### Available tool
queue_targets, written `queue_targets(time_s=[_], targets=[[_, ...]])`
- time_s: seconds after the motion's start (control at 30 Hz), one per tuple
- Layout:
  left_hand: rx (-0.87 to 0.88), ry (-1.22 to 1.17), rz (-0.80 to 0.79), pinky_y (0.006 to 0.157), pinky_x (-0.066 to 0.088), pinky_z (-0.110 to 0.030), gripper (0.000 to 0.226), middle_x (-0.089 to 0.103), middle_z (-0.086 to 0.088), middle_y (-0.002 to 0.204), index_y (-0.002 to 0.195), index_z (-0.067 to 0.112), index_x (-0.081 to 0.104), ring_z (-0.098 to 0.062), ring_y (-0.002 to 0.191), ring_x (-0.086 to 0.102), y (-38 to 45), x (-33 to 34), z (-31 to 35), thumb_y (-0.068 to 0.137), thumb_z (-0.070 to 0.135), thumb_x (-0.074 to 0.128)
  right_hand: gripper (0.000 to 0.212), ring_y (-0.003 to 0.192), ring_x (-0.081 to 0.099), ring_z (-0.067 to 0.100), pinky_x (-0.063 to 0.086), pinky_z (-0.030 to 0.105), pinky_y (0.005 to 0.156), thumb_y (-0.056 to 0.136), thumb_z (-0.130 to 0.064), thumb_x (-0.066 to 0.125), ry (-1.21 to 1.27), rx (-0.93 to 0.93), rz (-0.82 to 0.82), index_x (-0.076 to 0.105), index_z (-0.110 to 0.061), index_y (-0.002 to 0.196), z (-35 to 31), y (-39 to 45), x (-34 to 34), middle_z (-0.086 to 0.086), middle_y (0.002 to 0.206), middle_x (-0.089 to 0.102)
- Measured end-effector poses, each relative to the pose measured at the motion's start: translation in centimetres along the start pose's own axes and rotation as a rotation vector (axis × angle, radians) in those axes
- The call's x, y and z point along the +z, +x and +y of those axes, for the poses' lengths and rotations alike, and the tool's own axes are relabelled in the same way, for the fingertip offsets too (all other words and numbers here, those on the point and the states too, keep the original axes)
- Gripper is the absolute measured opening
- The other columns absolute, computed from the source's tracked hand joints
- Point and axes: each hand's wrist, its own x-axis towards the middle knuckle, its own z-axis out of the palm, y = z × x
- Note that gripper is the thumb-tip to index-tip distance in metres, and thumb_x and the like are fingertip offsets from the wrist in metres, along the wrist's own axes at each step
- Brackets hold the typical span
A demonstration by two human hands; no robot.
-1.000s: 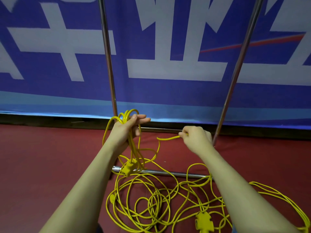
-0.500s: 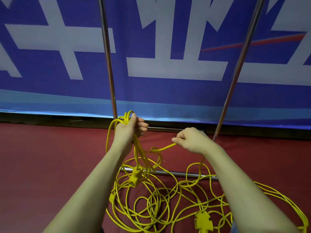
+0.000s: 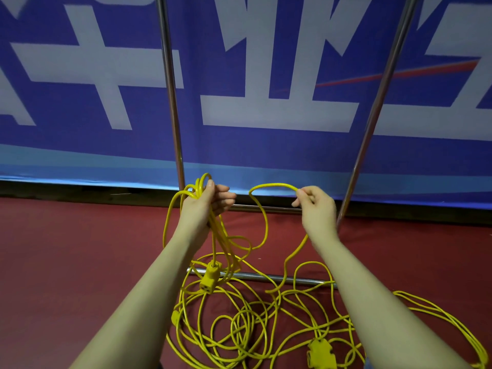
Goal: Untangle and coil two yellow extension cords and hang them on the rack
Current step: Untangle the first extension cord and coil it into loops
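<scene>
Fingers (image 3: pixel 223 198) of the left hand (image 3: pixel 205 206) curl around a bunch of yellow cord loops (image 3: pixel 195 187), with a socket end (image 3: pixel 210 279) dangling below them. Fingers of the right hand (image 3: pixel 316 209) pinch a single strand (image 3: pixel 271 185) arching between the two hands. Beneath both, the tangled cords (image 3: pixel 247 326) lie on the red floor (image 3: pixel 80 249), across the rack's bottom bar (image 3: pixel 255 275).

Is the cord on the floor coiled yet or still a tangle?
Still tangled: the cord on the floor lies in loose crossing loops. Only a few loops are gathered in the left hand; the right hand pinches one strand.
</scene>
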Motion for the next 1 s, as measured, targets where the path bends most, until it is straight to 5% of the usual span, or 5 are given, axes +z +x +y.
queue_targets(time_s=[0.2, 0.3, 0.53, 0.83, 1.0], targets=[[0.055, 0.157, -0.152, 0.111, 0.037, -0.038, 0.026, 0.067, 0.008, 0.120, 0.111, 0.022, 0.069, -0.010, 0.116, 0.058, 0.1, -0.3, -0.7, 0.101, 0.029, 0.046, 0.029, 0.036, 0.028, 0.006, 0.027, 0.017, 0.035, 0.101, -0.015, 0.040, 0.306, 0.248, -0.622, 0.049, -0.009, 0.075, -1.8, -1.0, -0.1, -0.007, 0.045, 0.030], [0.054, 0.261, -0.285, 0.108, 0.040, -0.045, 0.022, 0.072, -0.001, 0.112, 0.097, 0.023, 0.077, -0.017, 0.113, 0.063, -0.5, -0.2, -0.5, 0.094, 0.030, 0.056, 0.030, 0.032, 0.020, 0.002, 0.017, 0.012, 0.034, 0.102, -0.020, 0.036, 0.441, 0.267, -0.745, 0.045, -0.008, 0.076, -2.7, -1.1, -0.5, -0.009, 0.043, 0.025], [0.064, 0.210, -0.403, 0.050, 0.034, -0.015, 0.021, 0.047, 0.007, 0.052, 0.070, 0.007, 0.055, -0.005, 0.047, 0.038, -1.3, 0.7, 0.5, 0.086, 0.015, 0.065, 0.026, 0.032, 0.023, 0.003, 0.022, 0.015, 0.034, 0.097, -0.021, 0.044, 0.581, 0.293, -0.651, 0.053, -0.004, 0.080, -2.6, -0.5, -1.3, -0.005, 0.044, 0.031], [0.085, -0.024, -0.261, 0.048, 0.032, -0.017, 0.029, 0.039, 0.003, 0.052, 0.055, 0.019, 0.059, -0.007, 0.047, 0.033, -0.9, 1.8, 0.8, 0.084, 0.018, 0.063, 0.019, 0.050, 0.051, 0.007, 0.046, 0.021, 0.054, 0.085, 0.004, 0.063, 0.408, 0.116, -0.359, 0.056, -0.013, 0.081, -1.6, -0.9, -0.6, -0.001, 0.066, 0.058], [0.118, 0.097, -0.195, 0.052, 0.041, -0.020, 0.024, 0.051, 0.003, 0.052, 0.078, 0.000, 0.058, -0.010, 0.046, 0.049, -1.6, 2.9, 0.9, 0.097, 0.015, 0.054, 0.023, 0.064, 0.059, 0.005, 0.049, 0.023, 0.068, 0.088, -0.002, 0.062, 0.253, -0.065, 0.029, 0.061, -0.022, 0.077, -1.7, -1.2, 0.7, -0.002, 0.069, 0.062]])
